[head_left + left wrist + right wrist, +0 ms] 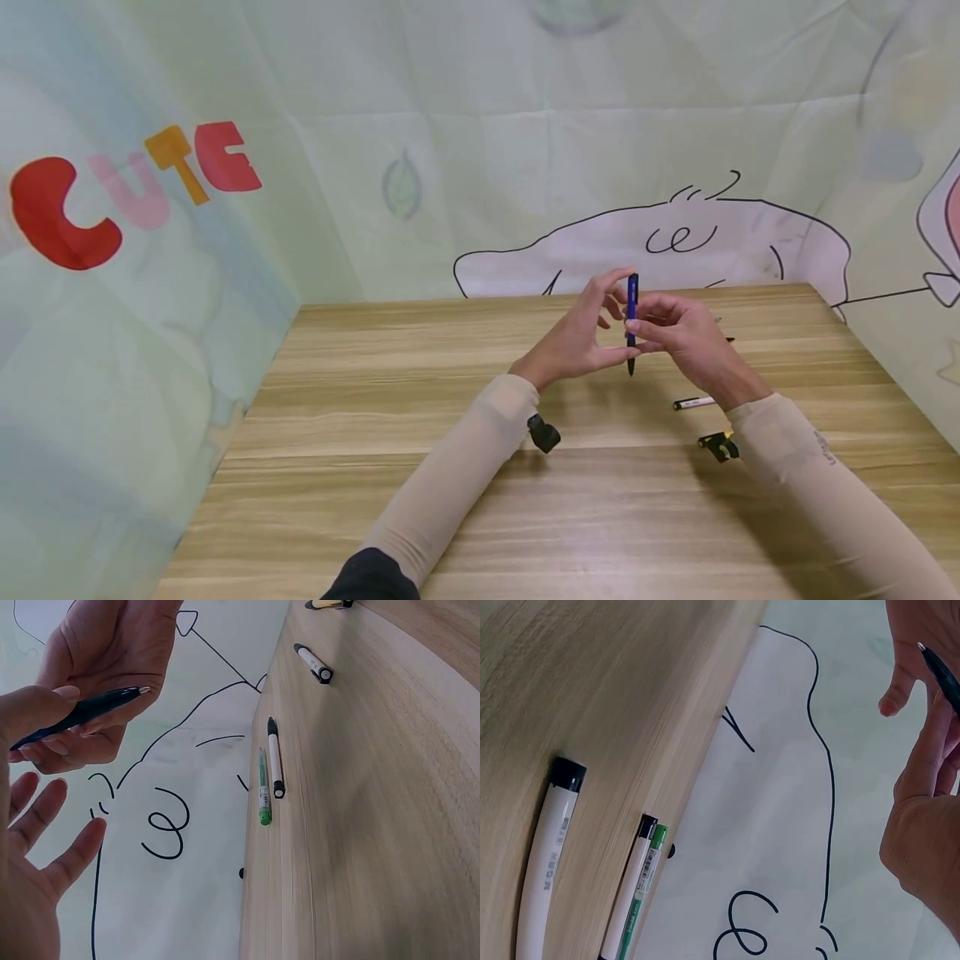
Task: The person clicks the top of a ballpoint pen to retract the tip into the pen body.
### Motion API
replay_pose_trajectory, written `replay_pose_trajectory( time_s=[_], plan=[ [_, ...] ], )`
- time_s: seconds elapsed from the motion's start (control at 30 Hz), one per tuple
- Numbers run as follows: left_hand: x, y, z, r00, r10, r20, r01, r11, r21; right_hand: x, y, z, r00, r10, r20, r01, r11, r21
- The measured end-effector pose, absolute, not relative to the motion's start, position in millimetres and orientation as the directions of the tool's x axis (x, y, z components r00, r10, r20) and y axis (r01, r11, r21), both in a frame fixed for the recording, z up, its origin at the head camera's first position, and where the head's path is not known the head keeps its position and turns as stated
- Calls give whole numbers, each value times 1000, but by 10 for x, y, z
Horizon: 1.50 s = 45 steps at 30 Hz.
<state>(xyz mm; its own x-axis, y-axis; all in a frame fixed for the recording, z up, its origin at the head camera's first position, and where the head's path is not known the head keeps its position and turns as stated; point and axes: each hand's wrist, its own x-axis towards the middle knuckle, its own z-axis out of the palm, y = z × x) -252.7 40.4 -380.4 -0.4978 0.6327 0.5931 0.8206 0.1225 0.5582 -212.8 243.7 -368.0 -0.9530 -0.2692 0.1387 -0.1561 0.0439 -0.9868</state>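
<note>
A dark blue pen [632, 310] stands upright above the table, its tip pointing down. My right hand [688, 342] pinches the pen near its middle between thumb and fingers. My left hand [570, 333] faces it from the other side, fingers spread. Its index fingertip is at the pen's top end, and its thumb reaches across near the lower part. In the left wrist view the pen [105, 707] shows a metal tip, with spread fingers [73, 855] below it. The right wrist view shows only the pen's tip end [939, 673], at the right edge.
On the wooden table [360, 433] lie a white pen with black ends [313, 664], another white-and-black pen [275, 757] and a green pen [263, 787] beside it. A yellow-and-black thing [328, 604] is cut off by the frame. A printed cloth [420, 125] hangs behind.
</note>
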Motion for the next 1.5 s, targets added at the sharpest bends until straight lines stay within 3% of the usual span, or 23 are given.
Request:
replay_pose_trajectory(
  time_s=[0.47,0.87,1.5],
  plan=[
    [-2529,199,-3628,-542,623,564,785,137,604,-2121,2426,-3688,-954,-295,54,-110,177,-978],
    [-2508,-36,-3667,-559,629,540,783,186,594,-2124,2486,-3697,-954,-294,63,-95,96,-991],
    [-2397,-610,-3746,-600,600,530,772,261,579,-2111,2610,-3686,-957,-283,58,-104,147,-984]
  ],
)
